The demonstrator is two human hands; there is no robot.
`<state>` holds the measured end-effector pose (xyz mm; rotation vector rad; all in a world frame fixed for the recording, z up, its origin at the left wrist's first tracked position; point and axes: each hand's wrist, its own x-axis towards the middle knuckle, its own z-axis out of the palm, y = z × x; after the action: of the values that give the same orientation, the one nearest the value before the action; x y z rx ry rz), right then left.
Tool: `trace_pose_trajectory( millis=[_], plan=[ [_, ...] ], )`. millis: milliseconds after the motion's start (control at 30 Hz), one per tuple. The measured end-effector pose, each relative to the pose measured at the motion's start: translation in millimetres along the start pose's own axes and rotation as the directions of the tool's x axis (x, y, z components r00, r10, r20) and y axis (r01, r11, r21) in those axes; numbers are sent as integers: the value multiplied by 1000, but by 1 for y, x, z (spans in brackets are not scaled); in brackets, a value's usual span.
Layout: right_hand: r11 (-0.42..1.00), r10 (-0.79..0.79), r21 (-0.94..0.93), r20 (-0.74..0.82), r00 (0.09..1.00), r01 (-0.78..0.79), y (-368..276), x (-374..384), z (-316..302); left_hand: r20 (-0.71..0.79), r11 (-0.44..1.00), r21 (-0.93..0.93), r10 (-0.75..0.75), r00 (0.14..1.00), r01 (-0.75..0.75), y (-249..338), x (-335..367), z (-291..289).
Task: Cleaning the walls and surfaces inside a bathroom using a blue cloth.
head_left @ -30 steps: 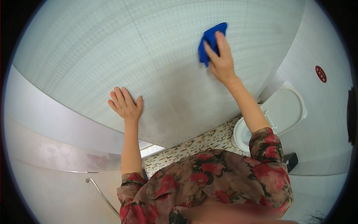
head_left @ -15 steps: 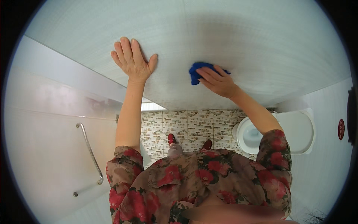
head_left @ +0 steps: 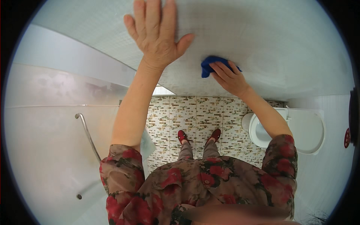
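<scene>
A pale, smooth wall panel (head_left: 262, 45) spreads across the upper part of the view. My right hand (head_left: 232, 78) presses a bunched blue cloth (head_left: 212, 62) to that panel, its fingers lying over the cloth. Higher up and to the left, my left hand (head_left: 159, 41) is open with the fingers spread and nothing in it. Its palm faces the panel; whether it touches the surface I cannot tell. The tips of some of its fingers reach the top edge of the picture.
A white toilet (head_left: 258, 129) with a raised lid (head_left: 305, 131) stands at the right, under my right forearm. A metal grab bar (head_left: 88, 137) is fixed to the left wall. My red shoes (head_left: 182, 135) stand on the mosaic-patterned floor (head_left: 202, 116). A red oval sign (head_left: 347, 138) hangs far right.
My left hand has moved up and right and looks larger. The right hand and blue cloth have shifted slightly right and up. My view has shifted, showing more floor and both shoes.
</scene>
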<state>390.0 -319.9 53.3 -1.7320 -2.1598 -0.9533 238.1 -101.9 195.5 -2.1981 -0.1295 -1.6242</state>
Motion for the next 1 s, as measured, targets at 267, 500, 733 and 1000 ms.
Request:
trace_pose_trajectory(
  millis=[267, 500, 733, 1000],
  plan=[
    [994, -97, -72, -170, 981, 86, -88, 124, 66, 79, 980, -107, -162, 984, 170, -68, -56, -77],
    [996, -79, -43, -75, 994, 76, -127, 163, 78, 267, 715, -243, -600, 754, 655, -82, -114, -68],
    [988, -69, -137, 51, 996, 75, -83, 83, 54, 387, 494, -382, -682, 621, 781, -79, -150, -47],
    [978, -192, -92, -57, 980, 187, -148, 106, 156, 410, 360, -591, -637, 653, 722, -80, -183, -33]
  ],
)
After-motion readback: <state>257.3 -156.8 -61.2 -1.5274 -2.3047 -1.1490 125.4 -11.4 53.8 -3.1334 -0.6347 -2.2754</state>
